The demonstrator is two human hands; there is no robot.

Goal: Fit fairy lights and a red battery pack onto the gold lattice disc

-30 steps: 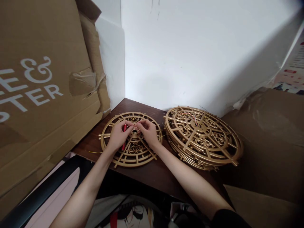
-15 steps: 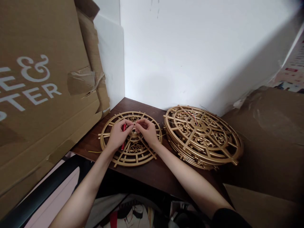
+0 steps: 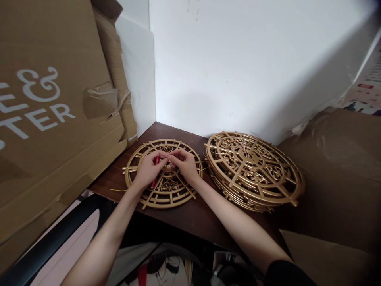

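A round gold openwork disc with spokes and scrollwork lies flat on the dark brown table. Over its centre my left hand and my right hand meet, thumbs and forefingers pinched together. Whatever sits between the fingertips is too small and covered to make out. A slim red object shows beneath my left hand, partly hidden by it; I cannot tell whether the palm holds it or it rests on the disc.
At the right stands a stack of similar gold discs, with thin wires on top. A large cardboard box rises on the left, and more cardboard stands at the right. A white wall is behind. A yellow wire pokes out at the left.
Both hands keep their place over the disc's centre, with only slight finger movement; the fingertips look a little closer together. The whole view has shifted slightly.
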